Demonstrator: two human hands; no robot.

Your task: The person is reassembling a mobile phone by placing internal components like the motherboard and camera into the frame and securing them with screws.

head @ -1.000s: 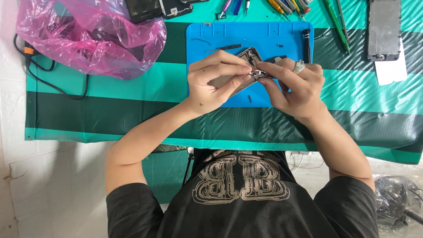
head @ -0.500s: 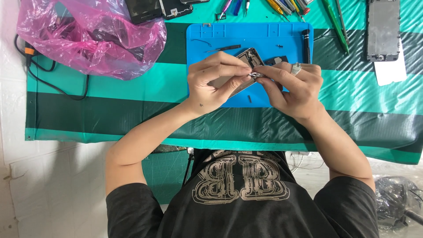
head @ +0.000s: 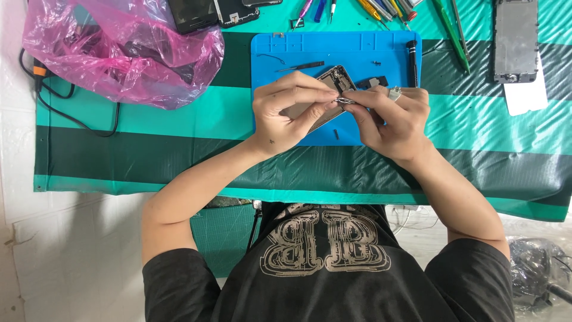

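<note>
Landmark: blue work mat [head: 381, 128] on a green striped cover.

Opened phone body [head: 333, 80] lies at mat centre, mostly hidden under both hands. Left hand [head: 289, 113] rests on it, fingers curled and pressed down, steadying the frame. Right hand [head: 393, 116] comes in from the mat's right half, thumb and forefinger pinched shut on a small metal part or tool tip [head: 347, 101] right where the two hands meet; too small to tell which.

Judged step: fine work inside the housing, lifting or seating a small component. Next move calls for a steady pinch and the frame held flat.

Tweezers [head: 300, 66] lie on the mat's upper left, black screwdriver [head: 412, 59] along its right edge. Pink plastic bag [head: 119, 53] sits well left of the mat; a detached screen panel [head: 515, 39] well right.
</note>
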